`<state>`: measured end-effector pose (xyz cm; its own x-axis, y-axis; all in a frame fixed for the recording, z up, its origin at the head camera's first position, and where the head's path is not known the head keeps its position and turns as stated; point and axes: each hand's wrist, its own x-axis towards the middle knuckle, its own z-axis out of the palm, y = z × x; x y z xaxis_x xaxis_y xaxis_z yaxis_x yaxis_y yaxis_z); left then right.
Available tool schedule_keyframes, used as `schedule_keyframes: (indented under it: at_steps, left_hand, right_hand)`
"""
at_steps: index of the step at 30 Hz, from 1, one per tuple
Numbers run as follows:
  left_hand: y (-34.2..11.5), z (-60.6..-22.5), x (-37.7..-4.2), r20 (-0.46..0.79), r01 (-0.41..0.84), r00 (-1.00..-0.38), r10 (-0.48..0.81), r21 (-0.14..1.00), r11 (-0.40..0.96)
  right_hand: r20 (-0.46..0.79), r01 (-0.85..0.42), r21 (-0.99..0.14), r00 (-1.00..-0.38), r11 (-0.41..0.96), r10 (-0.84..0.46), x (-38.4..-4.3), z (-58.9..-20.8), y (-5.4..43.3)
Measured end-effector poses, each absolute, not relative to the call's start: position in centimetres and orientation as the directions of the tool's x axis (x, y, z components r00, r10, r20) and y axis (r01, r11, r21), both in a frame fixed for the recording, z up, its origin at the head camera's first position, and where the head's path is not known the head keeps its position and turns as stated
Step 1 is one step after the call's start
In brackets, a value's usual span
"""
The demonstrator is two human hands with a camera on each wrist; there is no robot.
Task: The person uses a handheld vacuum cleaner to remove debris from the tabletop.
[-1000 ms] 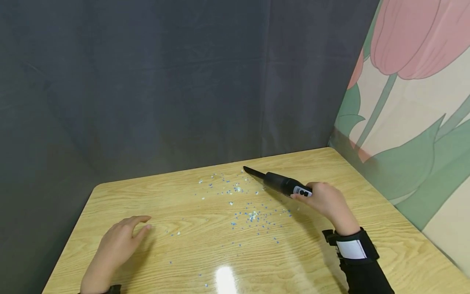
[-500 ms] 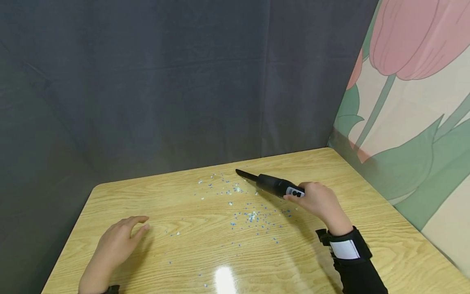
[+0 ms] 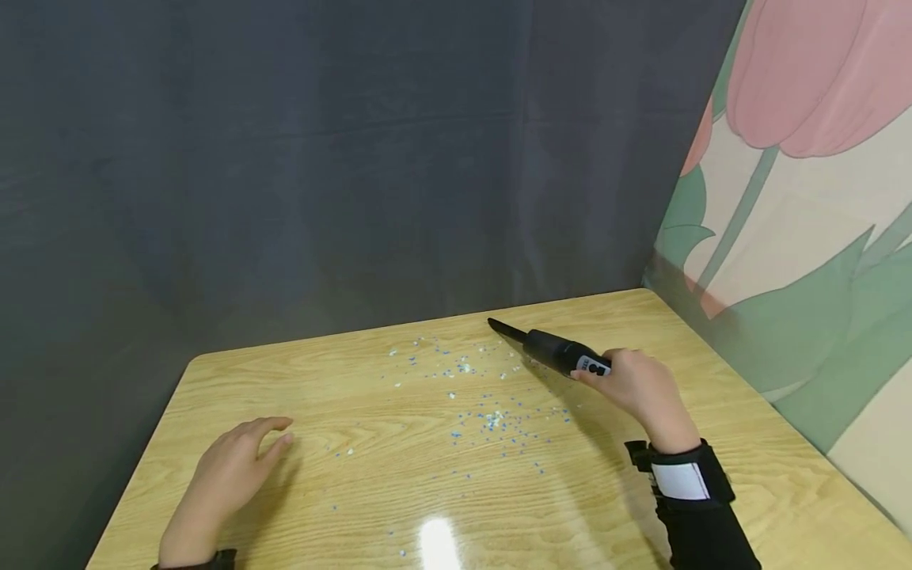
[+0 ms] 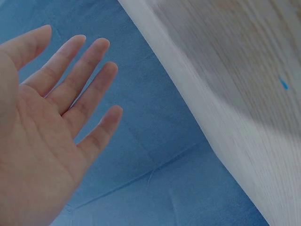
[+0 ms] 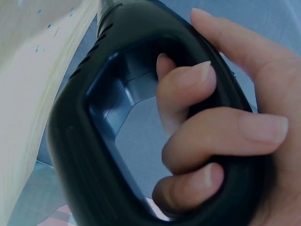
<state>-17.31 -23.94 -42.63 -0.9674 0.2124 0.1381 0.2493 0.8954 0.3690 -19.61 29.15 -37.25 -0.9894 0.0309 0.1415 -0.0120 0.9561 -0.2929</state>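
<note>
From my remote station I watch the right hand gripping a black handheld vacuum. On the right wrist camera I see its fingers curled through the looped handle, wrapped around one side of it. The vacuum slants over the far right part of the wooden bench, its narrow nozzle pointing left near the back edge; I cannot tell whether the tip touches the surface. A pale label sits on the body just beside the thumb.

Below and left of the nozzle I have blue and whitish bits scattered about, thickest in two small clusters, with a few strays nearer the front.

The left hand hangs over the left side of the bench, fingers spread apart, well away from the vacuum. I see a black strap with a white patch on the right wrist. A dark curtain backs the bench, and a tulip-patterned wall rises at right.
</note>
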Motion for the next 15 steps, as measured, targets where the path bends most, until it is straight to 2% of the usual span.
schedule_keyframes:
  at_steps: [8,15]
  left_hand:
    - [-24.0,-42.4,-17.3,0.133,0.237,-0.97,0.202,0.37,0.898]
    - [-24.1,-42.6,-17.2,0.136,0.227,-0.972,0.19,0.365,0.903]
  right_hand:
    - [0.14,-0.059,-0.311,-0.99,0.948,-0.015,-20.2,-37.3,27.8]
    - [0.142,-0.11,-0.282,-0.987,0.953,-0.072,-20.0,-37.1,26.5]
